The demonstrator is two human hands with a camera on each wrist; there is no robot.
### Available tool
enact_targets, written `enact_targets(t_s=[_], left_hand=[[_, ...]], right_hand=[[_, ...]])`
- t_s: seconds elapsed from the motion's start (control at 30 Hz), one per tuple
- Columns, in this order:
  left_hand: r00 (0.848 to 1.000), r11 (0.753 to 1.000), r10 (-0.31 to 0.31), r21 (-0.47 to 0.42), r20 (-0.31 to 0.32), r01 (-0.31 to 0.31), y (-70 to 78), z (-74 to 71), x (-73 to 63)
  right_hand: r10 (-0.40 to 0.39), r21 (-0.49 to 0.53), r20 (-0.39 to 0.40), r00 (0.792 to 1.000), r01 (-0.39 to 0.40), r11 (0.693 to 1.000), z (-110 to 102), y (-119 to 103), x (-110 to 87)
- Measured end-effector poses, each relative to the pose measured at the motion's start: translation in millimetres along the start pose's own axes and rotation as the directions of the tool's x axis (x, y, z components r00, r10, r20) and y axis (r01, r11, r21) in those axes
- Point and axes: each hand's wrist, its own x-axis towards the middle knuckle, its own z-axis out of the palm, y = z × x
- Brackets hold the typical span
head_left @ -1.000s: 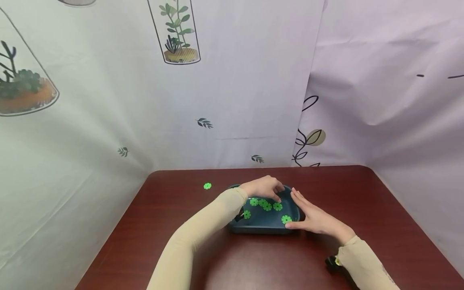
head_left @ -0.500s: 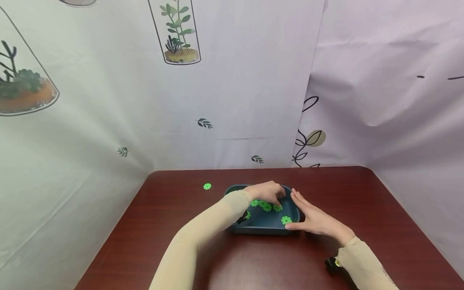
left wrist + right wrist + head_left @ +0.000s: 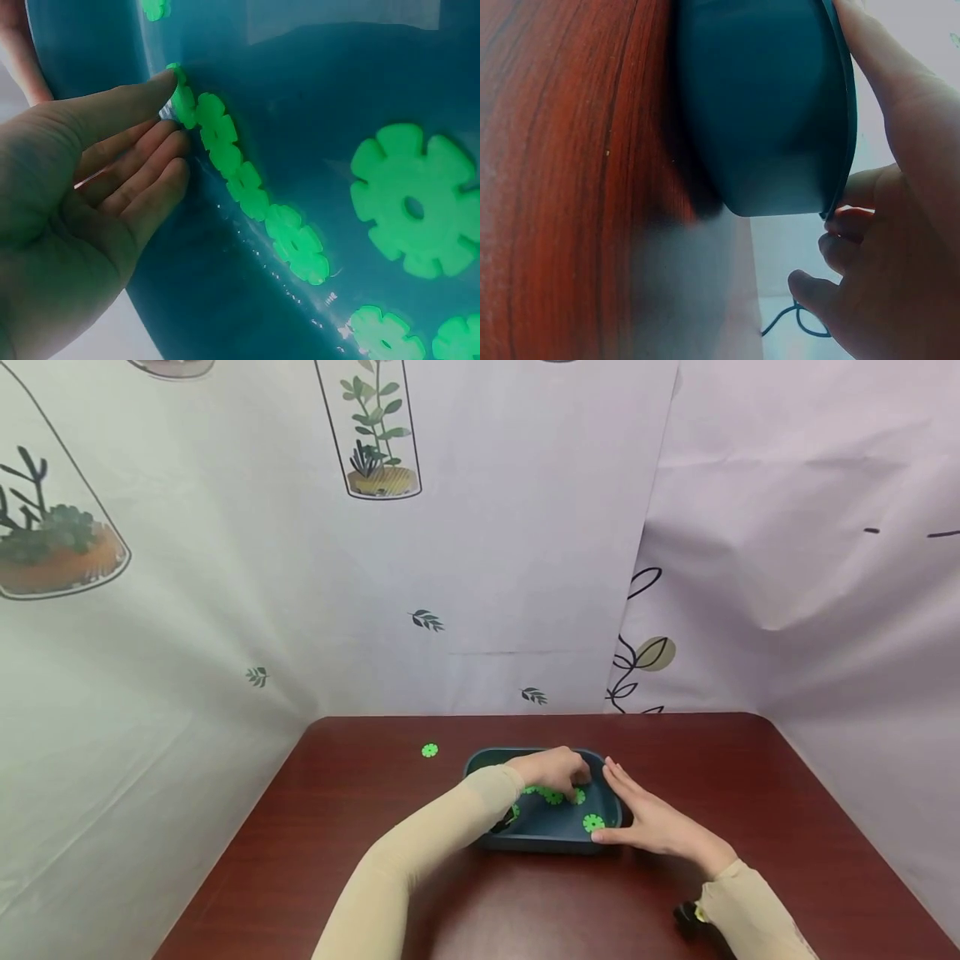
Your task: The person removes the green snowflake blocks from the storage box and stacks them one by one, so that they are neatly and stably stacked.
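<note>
A dark blue-green tray (image 3: 551, 843) sits on the table with several bright green flower-shaped discs in it. My left hand (image 3: 551, 768) reaches into the tray from the left. In the left wrist view its thumb and fingertips pinch the edge of one green flower-shaped disc (image 3: 184, 105), at the end of a row of overlapping discs (image 3: 247, 191). A larger-looking disc (image 3: 416, 202) lies flat beside that row. My right hand (image 3: 663, 822) holds the tray's right end, thumb at the near corner and fingers at the far one. In the right wrist view its fingers meet the tray rim.
One more green disc (image 3: 429, 750) lies on the reddish-brown table (image 3: 360, 810), left of the tray. Another disc (image 3: 593, 822) is near the tray's right front corner. A white printed cloth (image 3: 510, 568) hangs behind the table. A dark cable (image 3: 802, 319) shows in the right wrist view.
My left hand has come slightly lower and closer over the discs, its thumb and fingers drawing together at one. The right hand keeps its place at the tray. The head view has tilted slightly upward.
</note>
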Motion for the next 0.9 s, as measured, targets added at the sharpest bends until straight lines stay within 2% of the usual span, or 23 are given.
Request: enact_targets(t_s=[0.17,0.43,0.63,0.9], left_hand=[[1.0,0.999,0.024,0.025,-0.006,-0.024,-0.1,1.8,-0.7],[1.0,1.0,-0.013,-0.011,0.003,0.013,2.0,2.6,-2.6],[0.999,0.999,-0.03,-0.014,0.037,0.031,5.0,-0.1,-1.7],[0.993,0.997,-0.049,0.062,0.104,0.043,12.0,-3.9,-2.9]], right_hand=[[0.005,0.009,0.002,1.0,-0.005,1.0,0,0,0.2],[0.011,0.004,0.003,1.0,-0.011,1.0,0,-1,-0.4],[0.01,-0.017,-0.001,1.0,-0.01,1.0,0,0,0.2],[0.002,-0.027,-0.002,1.0,-0.002,1.0,-1,0,-0.2]])
